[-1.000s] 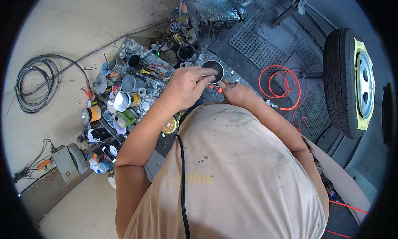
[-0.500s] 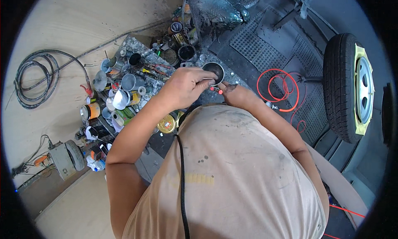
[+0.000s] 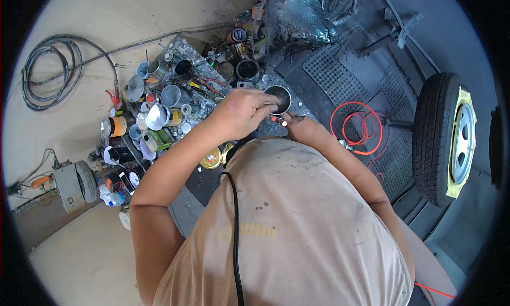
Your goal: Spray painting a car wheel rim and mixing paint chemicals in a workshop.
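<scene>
One mouth-up cup [image 3: 283, 96] was found just right of the left hand [image 3: 239, 112], its rim overlapped by the fingers [image 3: 264, 98]. The right hand [image 3: 307, 130] was placed nearer the body; neither grip could be discerned.

Fisheye view, black-vignetted, bowed peripherally. Beige wall [image 3: 114, 27], 10 o'clock: brightly lit. Tyre [image 3: 433, 141], 3 o'clock: dim, bluish light. Metal cup [image 3: 285, 97], 1 o'clock near centre: pale rim, shaded interior.

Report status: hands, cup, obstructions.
Left hand over round metal cup. Right hand at cup's near side, grip unclear. Left hand partly blocks cup's opening.
</scene>
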### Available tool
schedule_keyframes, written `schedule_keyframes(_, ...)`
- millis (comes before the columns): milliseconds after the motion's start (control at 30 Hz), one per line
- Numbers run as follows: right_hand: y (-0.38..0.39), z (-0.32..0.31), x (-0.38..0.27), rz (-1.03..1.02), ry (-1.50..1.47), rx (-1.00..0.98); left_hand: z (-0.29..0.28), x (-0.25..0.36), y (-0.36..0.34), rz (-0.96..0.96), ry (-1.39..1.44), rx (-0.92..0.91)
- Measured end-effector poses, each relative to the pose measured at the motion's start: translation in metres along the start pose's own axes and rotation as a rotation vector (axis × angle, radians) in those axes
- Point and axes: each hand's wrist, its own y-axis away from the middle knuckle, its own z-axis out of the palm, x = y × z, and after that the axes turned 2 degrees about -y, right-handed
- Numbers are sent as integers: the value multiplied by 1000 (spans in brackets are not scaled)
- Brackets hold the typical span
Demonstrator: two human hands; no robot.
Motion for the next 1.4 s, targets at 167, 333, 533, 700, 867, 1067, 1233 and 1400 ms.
schedule_keyframes(167,-19,7,-2,-73,69,-44,-9,-11,16,23,-19,-3)
schedule_keyframes(333,-37,25,2,-194,103,-22,-17,-20,27,49,-11,-21)
schedule_keyframes(533,-49,11,-32,-163,82,-62,-27,-40,53,7,-17,151)
schedule_keyframes(700,-66,32,-30,-190,87,-67,-54,-42,79,-205,149,268)
schedule_keyframes(867,-79,37,-48,-202,52,-64,-81,-31,105,-277,203,347)
schedule_keyframes(1067,-92,49,-52,-155,-85,-98,-73,-49,138,-336,335,551)
schedule_keyframes(1233,-103,17,-87,-114,-69,-232,-55,-79,168,-443,560,638)
schedule_keyframes(1400,-111,25,-79,-200,-93,-110,-57,-126,249,-661,916,1028)
